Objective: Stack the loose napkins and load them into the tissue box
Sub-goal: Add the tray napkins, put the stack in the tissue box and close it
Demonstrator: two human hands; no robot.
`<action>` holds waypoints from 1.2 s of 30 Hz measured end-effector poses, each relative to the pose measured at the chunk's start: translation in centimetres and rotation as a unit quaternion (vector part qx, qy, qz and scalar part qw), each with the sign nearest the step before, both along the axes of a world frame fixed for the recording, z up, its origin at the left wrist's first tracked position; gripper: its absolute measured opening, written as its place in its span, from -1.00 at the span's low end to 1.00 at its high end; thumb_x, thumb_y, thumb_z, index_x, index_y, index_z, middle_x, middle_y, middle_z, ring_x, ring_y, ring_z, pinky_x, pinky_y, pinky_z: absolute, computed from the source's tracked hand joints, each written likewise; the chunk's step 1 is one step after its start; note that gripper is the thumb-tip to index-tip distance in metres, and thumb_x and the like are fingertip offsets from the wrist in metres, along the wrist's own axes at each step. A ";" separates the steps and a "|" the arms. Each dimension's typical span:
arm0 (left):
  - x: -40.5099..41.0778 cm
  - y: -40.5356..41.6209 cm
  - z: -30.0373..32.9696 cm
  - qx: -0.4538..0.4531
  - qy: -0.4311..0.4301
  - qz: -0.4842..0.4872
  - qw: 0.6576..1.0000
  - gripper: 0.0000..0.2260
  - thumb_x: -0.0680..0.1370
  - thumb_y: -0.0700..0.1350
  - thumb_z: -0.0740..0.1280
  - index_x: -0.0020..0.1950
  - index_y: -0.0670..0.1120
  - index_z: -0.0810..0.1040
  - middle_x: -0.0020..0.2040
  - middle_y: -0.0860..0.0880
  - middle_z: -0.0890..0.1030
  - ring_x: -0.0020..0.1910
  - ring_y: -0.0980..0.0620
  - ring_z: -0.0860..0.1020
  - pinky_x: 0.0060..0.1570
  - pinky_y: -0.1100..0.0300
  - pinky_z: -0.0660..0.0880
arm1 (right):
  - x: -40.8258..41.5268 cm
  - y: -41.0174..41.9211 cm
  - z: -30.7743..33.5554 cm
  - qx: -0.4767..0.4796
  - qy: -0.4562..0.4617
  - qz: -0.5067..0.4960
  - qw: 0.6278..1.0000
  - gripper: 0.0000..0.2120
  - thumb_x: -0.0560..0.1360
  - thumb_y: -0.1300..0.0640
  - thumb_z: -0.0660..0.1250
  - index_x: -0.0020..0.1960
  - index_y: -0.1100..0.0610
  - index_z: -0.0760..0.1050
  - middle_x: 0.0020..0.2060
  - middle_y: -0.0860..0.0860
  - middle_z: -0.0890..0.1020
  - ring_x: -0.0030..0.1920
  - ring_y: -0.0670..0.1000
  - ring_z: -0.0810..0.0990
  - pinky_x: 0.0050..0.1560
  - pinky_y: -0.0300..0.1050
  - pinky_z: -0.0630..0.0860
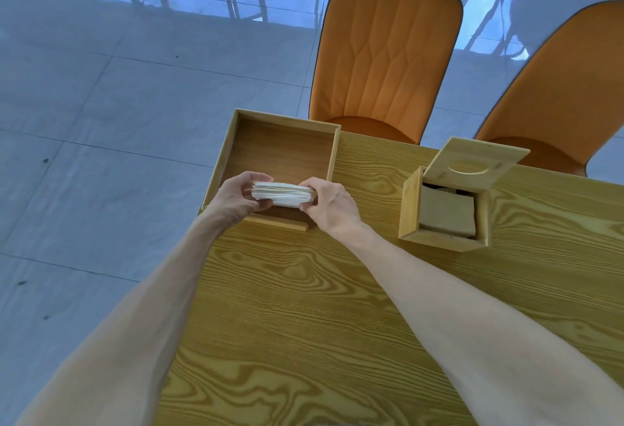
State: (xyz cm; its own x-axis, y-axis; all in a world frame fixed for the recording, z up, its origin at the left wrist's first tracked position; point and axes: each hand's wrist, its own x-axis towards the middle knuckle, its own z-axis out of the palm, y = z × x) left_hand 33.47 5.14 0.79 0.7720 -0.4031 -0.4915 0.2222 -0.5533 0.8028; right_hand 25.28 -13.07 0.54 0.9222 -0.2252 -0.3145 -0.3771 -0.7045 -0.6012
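Observation:
A stack of white napkins (282,194) is held between both hands above the near edge of a shallow open wooden tray (233,137). My left hand (236,196) grips the stack's left end and my right hand (332,204) grips its right end. To the right stands the wooden tissue box (410,209), its hinged lid (476,160) with an oval slot tipped up and open. A flat beige plate (445,213) lies inside the box.
The wooden table (337,307) ends at its left edge just beside the tray, which sits at the far left corner. Two orange chairs (388,54) (560,94) stand behind the table. Grey tiled floor (101,121) lies to the left.

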 end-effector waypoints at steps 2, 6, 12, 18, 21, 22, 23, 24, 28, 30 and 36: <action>0.1 0.2 -0.1 0.002 -0.015 0.004 1.000 -0.70 0.44 -0.27 0.52 0.08 0.04 0.62 0.01 0.10 0.67 0.04 0.18 0.61 -0.05 0.36 0.50 | -0.2 0.1 -0.1 0.000 -0.020 -0.008 1.000 -0.72 0.51 0.16 0.41 0.21 0.00 0.58 0.00 0.03 0.69 -0.02 0.09 0.65 -0.03 0.01 0.59; 0.2 0.6 -0.4 0.007 -0.050 -0.001 0.999 -0.76 0.42 -0.19 0.55 -0.01 0.10 0.65 0.01 0.04 0.69 0.05 0.08 0.63 0.05 0.19 0.55 | -0.2 0.1 -0.1 -0.003 -0.066 -0.020 0.998 -0.74 0.51 0.19 0.41 0.19 0.03 0.60 -0.04 0.02 0.70 -0.07 0.07 0.65 -0.09 -0.02 0.59; 0.1 0.5 0.0 0.022 -0.046 -0.017 0.999 -0.76 0.43 -0.16 0.55 -0.03 0.14 0.64 -0.01 0.06 0.70 0.06 0.06 0.64 0.17 0.05 0.56 | -0.6 -0.3 0.1 0.018 -0.052 -0.020 0.998 -0.75 0.53 0.16 0.39 0.21 0.03 0.60 -0.01 0.03 0.69 -0.05 0.07 0.63 -0.07 -0.04 0.56; -1.4 -0.9 1.9 -0.020 -0.109 -0.040 0.993 -0.79 0.44 -0.11 0.54 0.00 0.16 0.67 0.01 0.09 0.71 0.03 0.01 0.66 0.09 0.07 0.56 | -3.3 -2.2 1.6 0.035 -0.136 -0.057 0.988 -0.80 0.52 0.15 0.40 0.14 0.04 0.63 -0.08 -0.06 0.71 -0.14 -0.05 0.64 -0.11 -0.06 0.61; -4.1 -2.5 2.9 -0.045 -0.145 -0.068 0.986 -0.79 0.45 -0.09 0.52 0.05 0.12 0.67 0.03 0.09 0.71 -0.11 0.09 0.69 -0.05 0.18 0.58 | -7.4 -3.7 2.6 0.061 -0.171 -0.070 0.981 -0.78 0.53 0.16 0.41 0.17 0.08 0.62 -0.02 -0.06 0.70 -0.13 -0.11 0.63 -0.09 -0.20 0.60; -5.3 -3.0 3.0 -0.044 -0.159 -0.084 0.983 -0.79 0.45 -0.08 0.52 0.06 0.11 0.68 0.01 0.09 0.71 -0.15 0.17 0.67 -0.10 0.22 0.58 | -9.1 -4.2 2.6 0.065 -0.174 -0.072 0.980 -0.76 0.53 0.16 0.42 0.19 0.09 0.61 0.01 -0.05 0.69 -0.12 -0.12 0.63 -0.08 -0.22 0.60; -6.6 -3.7 2.9 -0.039 -0.167 -0.101 0.980 -0.80 0.45 -0.08 0.53 0.05 0.09 0.68 -0.02 0.10 0.71 -0.21 0.25 0.64 -0.16 0.26 0.55 | -10.9 -4.7 2.5 0.061 -0.174 -0.074 0.980 -0.75 0.53 0.16 0.42 0.21 0.09 0.61 0.03 -0.06 0.69 -0.12 -0.13 0.63 -0.07 -0.23 0.60; -7.9 -4.3 2.6 -0.034 -0.169 -0.114 0.978 -0.80 0.44 -0.09 0.53 0.04 0.08 0.69 -0.05 0.09 0.70 -0.28 0.31 0.59 -0.20 0.27 0.51 | -12.7 -5.3 2.3 0.055 -0.168 -0.079 0.981 -0.74 0.53 0.15 0.42 0.22 0.08 0.61 0.03 -0.07 0.69 -0.12 -0.14 0.62 -0.07 -0.23 0.60; -13.1 -7.8 0.7 -0.035 -0.135 -0.147 0.979 -0.80 0.43 -0.11 0.54 0.03 0.03 0.69 -0.09 0.08 0.70 -0.35 0.42 0.51 -0.17 0.23 0.47 | -18.7 -7.3 0.8 0.043 -0.138 -0.133 0.981 -0.74 0.51 0.19 0.43 0.19 0.08 0.62 0.02 -0.08 0.69 -0.10 -0.12 0.63 -0.05 -0.16 0.60; -15.2 -9.3 -0.3 -0.021 -0.119 -0.160 0.980 -0.80 0.43 -0.12 0.53 0.04 0.04 0.68 -0.08 0.11 0.68 -0.36 0.42 0.50 -0.19 0.24 0.44 | -20.8 -8.3 0.1 0.028 -0.128 -0.148 0.980 -0.74 0.50 0.22 0.44 0.18 0.08 0.63 0.03 -0.08 0.69 -0.11 -0.10 0.63 -0.03 -0.12 0.61; -18.2 -11.4 -2.1 0.021 -0.099 -0.187 0.977 -0.76 0.42 -0.11 0.54 0.06 0.03 0.68 0.00 0.11 0.71 0.01 0.15 0.64 0.02 0.20 0.53 | -24.2 -10.5 -0.7 0.035 -0.058 -0.161 0.985 -0.70 0.49 0.18 0.46 0.22 0.10 0.61 0.03 -0.02 0.70 -0.02 -0.02 0.66 0.03 -0.09 0.60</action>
